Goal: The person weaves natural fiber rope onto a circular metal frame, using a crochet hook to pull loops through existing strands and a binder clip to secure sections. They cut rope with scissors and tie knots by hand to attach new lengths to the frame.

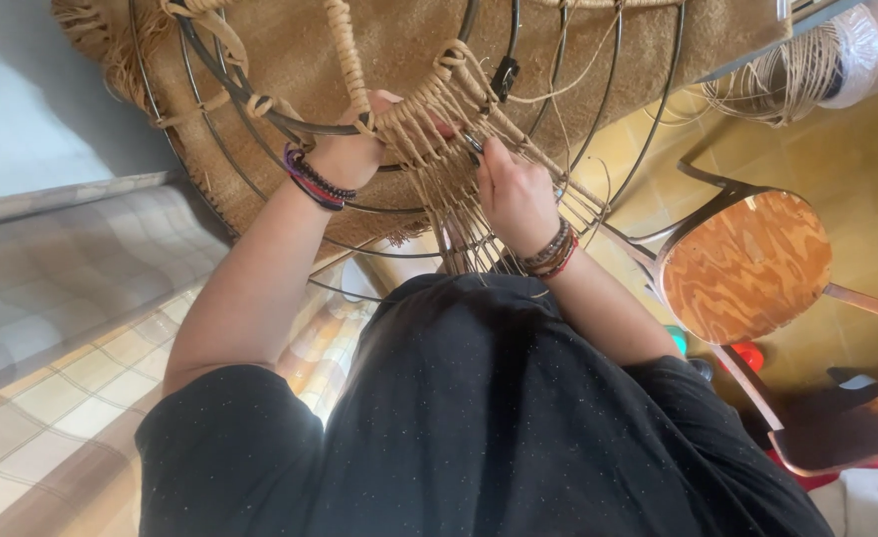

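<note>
So both hands are right up in the weaving here. The left hand (351,149) sits at about 11 o'clock from frame centre, fingers curled shut around the metal wire frame (290,119) and the knotted jute cord (429,109) wrapped on its ring. The right hand (514,194) is just beside it at roughly 1 o'clock, fingers pinched closed on a bunch of the cord strands that fan down toward 6 o'clock; exactly which strand it's got is hard to tell, the fingertips are buried in the fibres. There's a ring on one finger, and both wrists wear beaded bracelets (312,181).

The frame itself is a round thing of concentric dark rings and spokes, filling the top of the view from 10 to 2 o'clock, with a tan woven panel (290,50) behind it. Off at 3 o'clock there's a plywood chair seat (747,264) on a metal tube frame, well apart from the hands. A spool of cord (807,65) sits up at 2 o'clock. At 8 o'clock is a checked cloth (61,328), and the black shirt (479,418) fills the bottom.
</note>
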